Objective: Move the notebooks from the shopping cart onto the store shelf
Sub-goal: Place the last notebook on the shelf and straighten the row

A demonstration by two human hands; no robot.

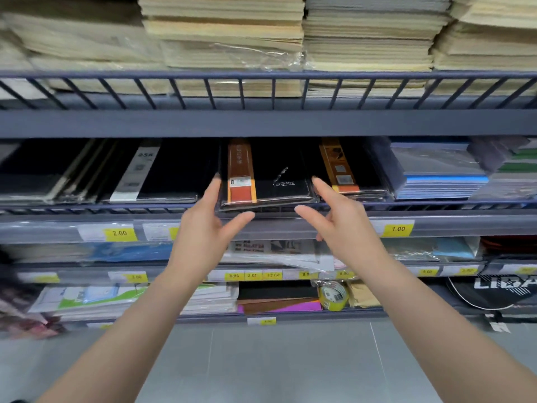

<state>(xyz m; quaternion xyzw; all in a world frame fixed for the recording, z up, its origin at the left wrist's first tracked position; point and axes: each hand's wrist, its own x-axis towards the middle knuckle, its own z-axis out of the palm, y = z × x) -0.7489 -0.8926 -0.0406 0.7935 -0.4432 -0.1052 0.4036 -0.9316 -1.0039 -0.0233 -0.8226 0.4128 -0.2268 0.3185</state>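
Head camera view: a person's left hand (203,225) and right hand (338,221) flank a black notebook (279,175) lying flat on the store shelf (267,123), fingers straight and spread, gripping nothing. Fingertips appear to touch its two side edges, though contact is hard to confirm. Its long axis runs back into the shelf, directly ahead of both hands, neither clearly nearer. Wrapped in glossy clear plastic, the leather-look cover carries an orange paper band (240,173) down its left side. Similar black notebooks lie beside it; cream paper stacks (226,33) sit on the tier above. No shopping cart is in view.
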